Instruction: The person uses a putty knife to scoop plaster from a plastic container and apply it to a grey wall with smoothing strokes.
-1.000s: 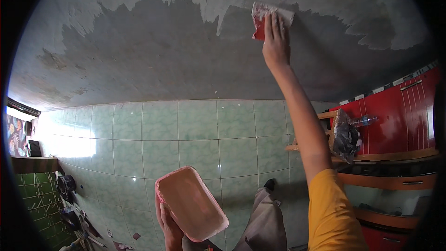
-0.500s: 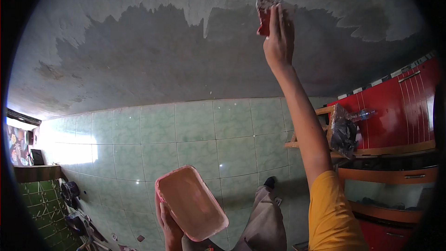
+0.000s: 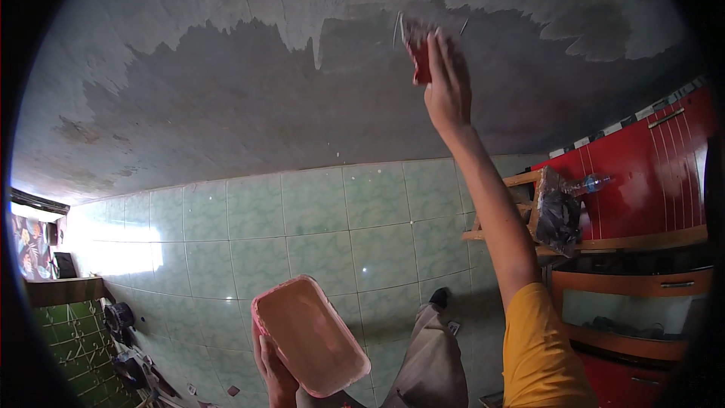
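Note:
My right hand (image 3: 451, 91) is stretched out to the grey wall (image 3: 249, 113), fingers wrapped over a red putty spreader (image 3: 421, 63). Whitish filler smears the spreader's blurred upper edge, which is against the wall, and two fine pale lines mark the surface beside it. Down by my lap, my left hand (image 3: 273, 366) grips a pink rectangular tub (image 3: 308, 332) by its left side. A dull pinkish-brown surface shows inside the tub, with pale residue round its rim. Paler coating with a ragged lower edge covers the wall's upper part; below it the wall is darker.
Green tiles (image 3: 317, 208) cover the floor, dotted with white specks. To my right stands a wooden stool (image 3: 538, 204) with a black plastic bag (image 3: 559, 223) and a clear bottle (image 3: 593, 183) by it, next to red cabinets (image 3: 642, 174). Assorted items (image 3: 124, 321) lie far left.
My right hand and the spreader have come down the wall and slightly left. Two fine pale lines now show beside the spreader. The tub stays in my left hand, almost unmoved.

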